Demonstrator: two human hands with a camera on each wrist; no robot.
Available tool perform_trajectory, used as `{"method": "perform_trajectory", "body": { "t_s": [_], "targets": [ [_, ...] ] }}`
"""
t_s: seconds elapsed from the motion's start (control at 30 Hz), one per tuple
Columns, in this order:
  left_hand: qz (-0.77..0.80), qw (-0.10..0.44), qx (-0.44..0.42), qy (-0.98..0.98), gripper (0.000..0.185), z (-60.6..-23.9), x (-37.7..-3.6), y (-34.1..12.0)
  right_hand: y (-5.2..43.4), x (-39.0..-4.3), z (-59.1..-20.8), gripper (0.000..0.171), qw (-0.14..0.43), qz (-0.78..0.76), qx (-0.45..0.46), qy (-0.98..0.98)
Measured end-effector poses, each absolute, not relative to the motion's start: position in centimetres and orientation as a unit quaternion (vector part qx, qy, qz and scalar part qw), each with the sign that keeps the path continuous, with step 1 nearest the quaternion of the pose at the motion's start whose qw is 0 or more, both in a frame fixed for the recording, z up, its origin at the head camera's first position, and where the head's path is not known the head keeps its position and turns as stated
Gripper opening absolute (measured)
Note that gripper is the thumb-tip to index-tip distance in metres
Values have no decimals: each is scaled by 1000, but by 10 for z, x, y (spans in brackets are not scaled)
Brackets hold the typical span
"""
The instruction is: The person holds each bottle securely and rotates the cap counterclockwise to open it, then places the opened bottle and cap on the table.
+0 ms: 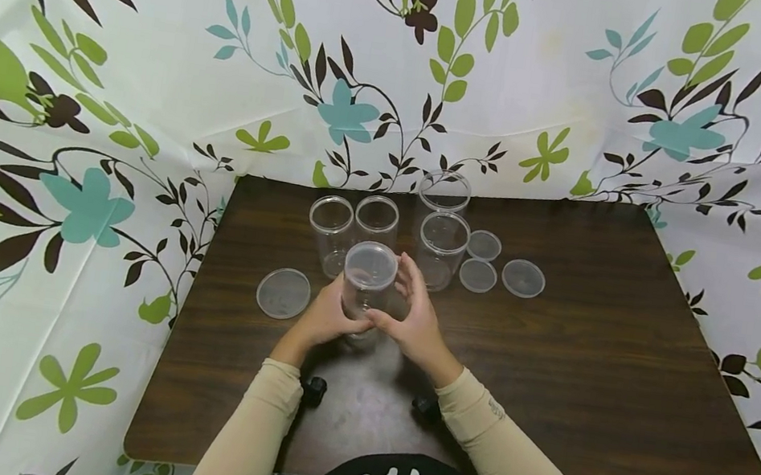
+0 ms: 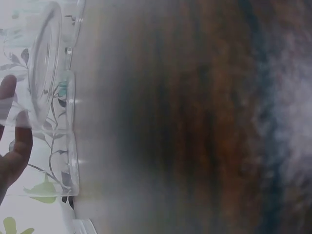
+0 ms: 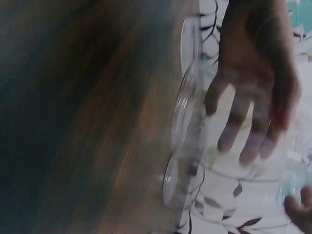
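A clear plastic jar [image 1: 364, 300] with a frosted lid [image 1: 372, 265] on its mouth is upright between my hands near the table's middle. My left hand [image 1: 326, 316] grips its left side, thumb across the front. From the right, my right hand [image 1: 415, 328] holds it with the thumb low at the front and the fingers round the side. Seen from the left wrist, the jar's round base [image 2: 46, 63] seems to hang a little above the tabletop. In the right wrist view, the fingers [image 3: 239, 114] of my right hand are partly seen through clear plastic.
Beyond my hands stand two smaller open jars [image 1: 332, 216] and two larger ones [image 1: 444, 234]. A loose lid [image 1: 283, 294] lies left. Right of the jars lie two small lids [image 1: 478, 276] and a wider lid [image 1: 523, 279]. Patterned cloth [image 1: 377, 50] hangs behind the dark table [image 1: 589, 364].
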State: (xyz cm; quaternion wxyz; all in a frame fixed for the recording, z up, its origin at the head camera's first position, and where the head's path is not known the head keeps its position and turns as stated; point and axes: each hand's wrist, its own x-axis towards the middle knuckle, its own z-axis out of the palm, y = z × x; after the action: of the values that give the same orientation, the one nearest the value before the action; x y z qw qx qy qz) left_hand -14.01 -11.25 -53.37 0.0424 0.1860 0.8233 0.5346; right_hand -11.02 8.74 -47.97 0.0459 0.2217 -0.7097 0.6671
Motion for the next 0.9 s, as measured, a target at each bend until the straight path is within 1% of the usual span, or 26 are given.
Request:
{"method": "perform_trajectory", "body": {
  "t_s": [0.13, 0.23, 0.37, 0.43, 0.53, 0.63, 0.7, 0.77, 0.83, 0.9],
  "targets": [
    [525, 27, 187, 830, 88, -537, -139, -112, 77, -105, -477, 118, 63, 666, 200, -716],
    [526, 24, 191, 828, 87, -538, -138, -110, 73, -106, -475, 116, 61, 660, 190, -724],
    [517, 23, 207, 831, 88, -536, -137, -108, 78, -112, -471, 113, 35, 649, 182, -738],
    [514, 31, 219, 829, 90, -534, -137, -107, 84, -120, -469, 107, 13, 643, 196, -740],
    [525, 72, 234, 815, 91, -529, -137, -108, 96, -135, -465, 92, -43, 632, 249, -733],
    [536, 127, 260, 793, 90, -525, -137, -109, 109, -152, -461, 84, -137, 639, 327, -683],
    [533, 162, 281, 781, 87, -523, -137, -110, 116, -161, -460, 86, -202, 632, 373, -648],
    [526, 191, 297, 774, 84, -523, -138, -110, 120, -168, -459, 90, -253, 620, 413, -617],
    [524, 210, 306, 767, 82, -523, -137, -110, 122, -174, -458, 95, -277, 603, 444, -602],
    [526, 218, 310, 761, 82, -523, -137, -110, 123, -177, -459, 99, -288, 598, 459, -590]
  ]
}}
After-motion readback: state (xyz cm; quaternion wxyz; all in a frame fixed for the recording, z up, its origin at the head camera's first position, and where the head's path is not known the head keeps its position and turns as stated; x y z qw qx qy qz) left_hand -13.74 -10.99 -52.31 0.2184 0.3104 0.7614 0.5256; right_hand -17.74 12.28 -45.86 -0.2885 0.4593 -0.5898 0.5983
